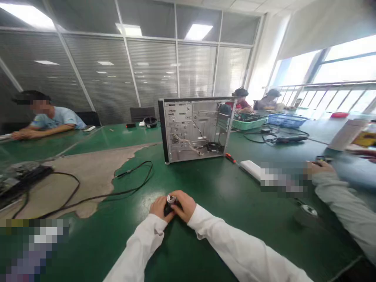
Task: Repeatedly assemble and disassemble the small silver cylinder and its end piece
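Observation:
My left hand (158, 206) and my right hand (185, 205) are closed around a small dark round object with a silver top (171, 199), low over the green table in front of me. Its exact kind is too small to make out. The fingers of both hands meet around its sides, and the silver top shows between them. Beyond my hands stands an upright computer case (195, 129) with its side off. Loose cables, a small fan and bare metal bays show inside it.
An orange-handled screwdriver (230, 157) and a white bar-shaped thing (251, 169) lie right of the case. Black cables (132, 190) cross the left side. At right is a co-worker's hand (320, 168); green (249, 123) and blue baskets (286, 120) stand farther back.

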